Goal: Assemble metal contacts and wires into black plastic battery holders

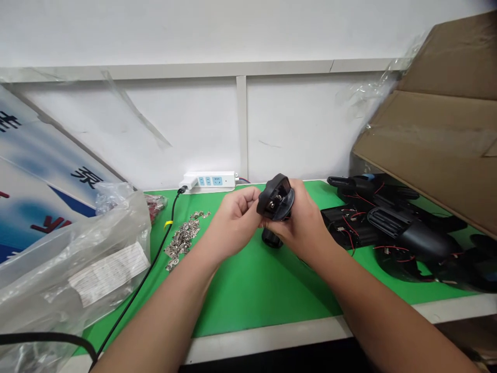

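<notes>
My right hand (305, 215) is closed around a black plastic housing (274, 194), raised above the green tabletop. Its open end faces me, and small shiny metal pieces show inside. My left hand (238, 215) is at the housing's left side with fingers curled in and the thumb against its edge; the housing and fingers hide whatever is pinched there. Below the hands a ribbed black cylindrical part (272, 238) shows; I cannot tell whether it belongs to the housing. Left of my left hand lies a pile of small metal contact pieces (184, 238).
Several black housings (411, 233) with thin red wires lie at the right, under a leaning cardboard box (438, 119). A white power strip (215, 180) sits by the wall. Its black cable (155, 254) runs past a clear plastic bag (112, 248) at the left.
</notes>
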Demonstrator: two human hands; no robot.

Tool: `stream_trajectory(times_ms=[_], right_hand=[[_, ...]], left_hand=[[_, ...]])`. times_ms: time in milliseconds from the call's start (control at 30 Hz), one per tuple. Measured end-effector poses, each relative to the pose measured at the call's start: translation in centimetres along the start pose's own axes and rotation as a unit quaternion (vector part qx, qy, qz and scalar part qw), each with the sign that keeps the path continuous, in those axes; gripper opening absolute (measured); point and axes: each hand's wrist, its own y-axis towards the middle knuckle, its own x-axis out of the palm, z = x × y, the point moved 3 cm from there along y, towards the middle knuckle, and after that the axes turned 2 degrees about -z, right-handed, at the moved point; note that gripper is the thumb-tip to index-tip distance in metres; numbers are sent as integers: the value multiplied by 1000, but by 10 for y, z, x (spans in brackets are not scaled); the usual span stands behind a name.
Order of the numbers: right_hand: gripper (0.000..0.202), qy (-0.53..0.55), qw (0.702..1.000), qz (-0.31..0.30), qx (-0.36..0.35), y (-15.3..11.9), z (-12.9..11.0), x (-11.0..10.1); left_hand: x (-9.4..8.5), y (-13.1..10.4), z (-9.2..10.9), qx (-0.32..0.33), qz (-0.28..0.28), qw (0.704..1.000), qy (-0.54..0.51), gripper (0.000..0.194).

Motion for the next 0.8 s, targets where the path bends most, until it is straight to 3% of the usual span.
stream_trajectory(times_ms=[167, 467, 600, 800], right_hand=[[49, 14, 1000, -12, 22, 0, 0, 1], [52, 89, 993, -55, 51, -1, 0, 1], [58, 179, 975, -110, 72, -2, 4, 3], [54, 280, 939, -180, 88, -1, 11, 4]], left_hand=[[-2, -1, 0, 16, -7, 1000, 23, 12], [-11, 0, 4, -12, -87, 995, 44, 22], [-13, -7, 10, -20, -87, 992, 85, 24], [-18, -18, 23, 147, -102, 941, 288, 17]])
